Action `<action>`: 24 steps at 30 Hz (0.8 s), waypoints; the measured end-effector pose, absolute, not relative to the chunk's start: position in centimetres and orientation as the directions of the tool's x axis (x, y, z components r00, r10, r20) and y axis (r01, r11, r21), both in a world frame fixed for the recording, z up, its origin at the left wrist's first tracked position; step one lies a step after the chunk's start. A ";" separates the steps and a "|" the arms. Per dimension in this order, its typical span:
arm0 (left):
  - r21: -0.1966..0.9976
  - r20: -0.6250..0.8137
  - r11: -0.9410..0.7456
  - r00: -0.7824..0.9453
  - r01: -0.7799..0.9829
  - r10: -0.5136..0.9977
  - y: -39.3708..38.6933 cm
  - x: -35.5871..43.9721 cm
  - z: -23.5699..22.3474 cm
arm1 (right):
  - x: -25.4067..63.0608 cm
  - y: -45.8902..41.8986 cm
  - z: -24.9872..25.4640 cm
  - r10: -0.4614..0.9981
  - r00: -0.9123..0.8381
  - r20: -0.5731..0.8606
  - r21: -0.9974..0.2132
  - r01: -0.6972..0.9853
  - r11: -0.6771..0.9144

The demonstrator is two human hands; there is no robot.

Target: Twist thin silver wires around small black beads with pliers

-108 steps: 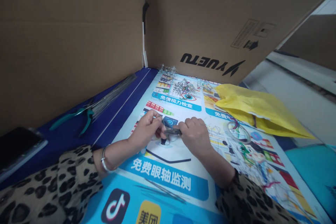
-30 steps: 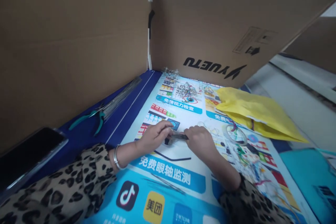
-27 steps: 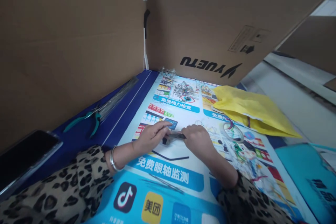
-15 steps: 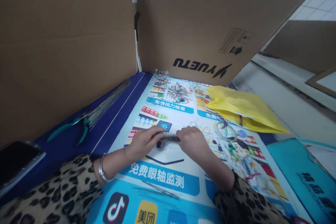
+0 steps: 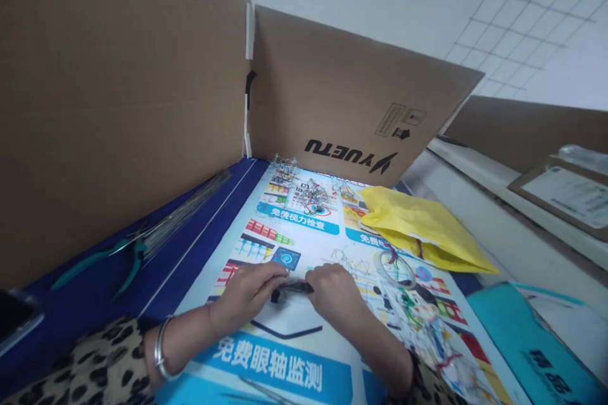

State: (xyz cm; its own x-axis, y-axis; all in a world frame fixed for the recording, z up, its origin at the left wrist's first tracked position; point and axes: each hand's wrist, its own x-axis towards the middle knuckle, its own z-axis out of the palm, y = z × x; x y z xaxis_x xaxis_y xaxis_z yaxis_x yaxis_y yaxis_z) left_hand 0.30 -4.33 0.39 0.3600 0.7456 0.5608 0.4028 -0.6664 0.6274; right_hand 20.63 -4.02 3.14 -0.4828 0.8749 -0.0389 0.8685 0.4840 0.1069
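Observation:
My left hand [image 5: 251, 294], with a silver bangle on the wrist, has its thumb and fingers pinched on one end of a thin dark strip [image 5: 295, 287]. The other end goes into my closed right hand [image 5: 335, 294], whose fingers are curled round it. Between the two hands the strip spans a short gap just above the printed poster sheet [image 5: 304, 323]. A black blob shows under it by the left fingertips; whether it is part of the strip or of the print I cannot tell.
Teal-handled pliers [image 5: 128, 266] and a bundle of thin wires [image 5: 190, 212] lie at left, by a phone [image 5: 19, 319]. A tape roll [image 5: 396, 269], tangled wires [image 5: 313, 193], a yellow bag [image 5: 427, 228] and a teal packet [image 5: 527, 335] lie around. Cardboard walls [image 5: 332, 95] stand behind.
My view has tilted upward, so the scene sits lower in the picture. Both hands keep the same hold on the dark strip.

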 end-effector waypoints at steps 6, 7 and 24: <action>0.580 0.623 -0.708 0.342 0.402 0.704 -4.5 0.4 0.3 | 20.5 -4.0 3.0 0.877 -0.480 -0.033 0.109 0.870 0.481; 0.609 0.599 -0.687 0.337 0.396 0.726 -4.5 0.4 0.4 | 20.4 -3.9 3.0 0.880 -0.474 -0.024 0.113 0.874 0.473; 0.828 0.445 -0.492 0.220 0.268 0.868 -3.1 0.3 0.6 | 21.0 -2.4 2.1 0.950 -0.312 -0.008 0.097 0.945 0.311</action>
State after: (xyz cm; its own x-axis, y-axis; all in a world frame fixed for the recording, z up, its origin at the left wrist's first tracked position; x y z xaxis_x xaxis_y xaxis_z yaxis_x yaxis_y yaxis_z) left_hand 0.31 -3.05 0.58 0.2201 0.8681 0.4449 0.2680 -0.4924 0.8281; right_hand 20.95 -2.37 2.09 -0.3117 0.9502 -0.0079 0.9454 0.3110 0.0972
